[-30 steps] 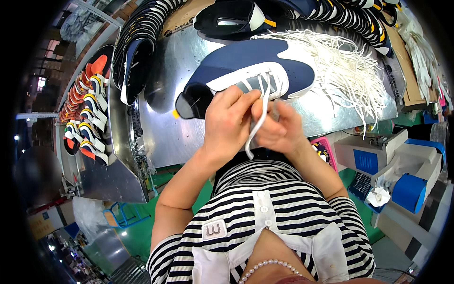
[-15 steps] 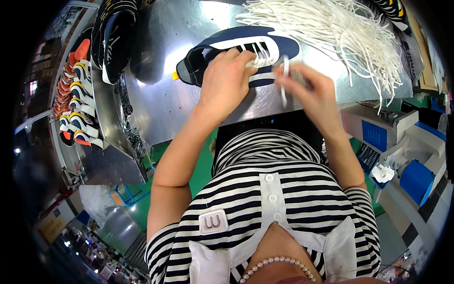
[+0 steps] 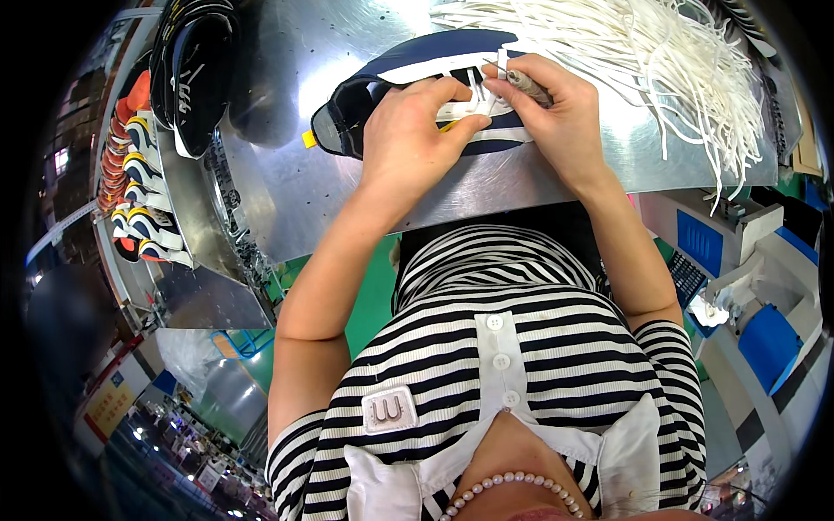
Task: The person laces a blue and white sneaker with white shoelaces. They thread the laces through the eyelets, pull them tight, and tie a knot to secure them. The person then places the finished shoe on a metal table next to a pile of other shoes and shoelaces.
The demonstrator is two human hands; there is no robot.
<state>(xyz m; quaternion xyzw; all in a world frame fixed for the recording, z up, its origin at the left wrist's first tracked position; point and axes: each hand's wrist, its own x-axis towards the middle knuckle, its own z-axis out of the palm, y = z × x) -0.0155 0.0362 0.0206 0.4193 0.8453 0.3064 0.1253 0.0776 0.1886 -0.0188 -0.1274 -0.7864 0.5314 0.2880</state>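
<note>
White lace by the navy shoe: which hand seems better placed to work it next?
Probably the right hand: it grips a handled tool right by the white lace. The left hand is farther from that lace, on the navy shoe.

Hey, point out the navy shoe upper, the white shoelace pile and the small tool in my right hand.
Navy shoe upper (image 3: 426, 49): head view, on its navy side.
White shoelace pile (image 3: 634, 78): head view, among its middle strands.
Small tool (image 3: 528, 88): head view, on its handle.
</note>
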